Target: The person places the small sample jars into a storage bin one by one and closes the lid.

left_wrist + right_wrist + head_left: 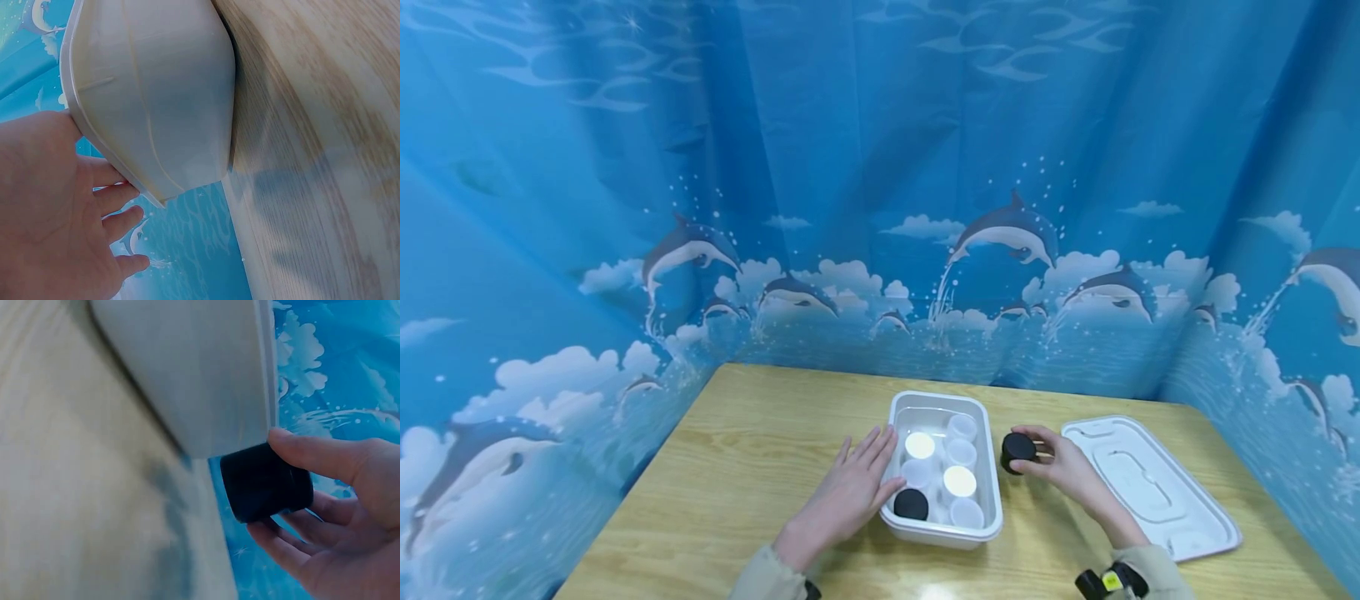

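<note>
Black jar (pixel 1018 451) within the right hand's (pixel 1063 468) grip, beside the tub (pixel 992 467).

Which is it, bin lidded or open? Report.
Open. The white bin shows its small jars from above, and its lid lies flat on the table to its right.

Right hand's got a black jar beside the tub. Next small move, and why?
Probably lift the black jar over the near rim of the white tub and lower it into the open spot in the left column. The right hand grips it just outside the right wall, the left hand lies flat against the left wall, steadying it, and jars already stand inside.
</note>
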`<state>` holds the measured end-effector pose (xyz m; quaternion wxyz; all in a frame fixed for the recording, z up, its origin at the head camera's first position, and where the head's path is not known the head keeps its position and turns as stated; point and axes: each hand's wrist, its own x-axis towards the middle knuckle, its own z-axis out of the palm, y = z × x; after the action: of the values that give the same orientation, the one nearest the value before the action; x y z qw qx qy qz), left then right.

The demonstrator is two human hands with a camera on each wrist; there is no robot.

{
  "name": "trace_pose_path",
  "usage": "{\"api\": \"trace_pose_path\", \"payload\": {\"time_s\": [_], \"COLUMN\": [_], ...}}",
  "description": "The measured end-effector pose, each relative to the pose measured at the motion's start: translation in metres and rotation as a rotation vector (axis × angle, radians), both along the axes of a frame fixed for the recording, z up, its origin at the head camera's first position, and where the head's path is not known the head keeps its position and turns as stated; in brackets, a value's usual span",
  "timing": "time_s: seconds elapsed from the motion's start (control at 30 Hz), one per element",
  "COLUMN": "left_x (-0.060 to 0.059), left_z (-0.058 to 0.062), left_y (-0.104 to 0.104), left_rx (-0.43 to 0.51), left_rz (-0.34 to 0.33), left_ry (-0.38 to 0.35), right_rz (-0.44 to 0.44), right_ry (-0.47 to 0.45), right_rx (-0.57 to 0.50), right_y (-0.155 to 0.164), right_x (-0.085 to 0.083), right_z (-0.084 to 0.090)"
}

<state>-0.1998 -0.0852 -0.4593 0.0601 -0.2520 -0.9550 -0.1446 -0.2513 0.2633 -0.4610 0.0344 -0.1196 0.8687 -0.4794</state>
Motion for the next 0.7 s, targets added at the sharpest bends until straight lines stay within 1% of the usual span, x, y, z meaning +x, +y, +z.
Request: {"api": "trace_pose_path", "payload": {"time_s": [0.07,0.2,0.37,0.5,0.7], "left_x": [0.0,0.001,0.0,0.0,0.0], "left_z": [0.0,0.0,0.0,-0.001,0.0], "left_y": [0.0,0.0,0.0,0.0,-0.001], "left_rx": [0.0,0.001,-0.004,-0.004,0.001], "left_rz": [-0.001,-0.002,-0.002,-0.001,0.0], "left_ry": [0.001,0.003,0.001,0.0,-0.002], "right_rz": [-0.034,-0.052,-0.056,-0.062,-0.042], "right_ry": [-0.013,-0.006,0.014,0.03,0.037], "right_rx": [0.008,0.003,0.005,0.037,0.031], "right_y": [-0.002,-0.006,-0.013,-0.022,-0.041], "right_x": [-0.002,-0.007,-0.014,-0.019,-0.026], "right_z": [0.007,0.018,0.031,0.04,0.05]}}
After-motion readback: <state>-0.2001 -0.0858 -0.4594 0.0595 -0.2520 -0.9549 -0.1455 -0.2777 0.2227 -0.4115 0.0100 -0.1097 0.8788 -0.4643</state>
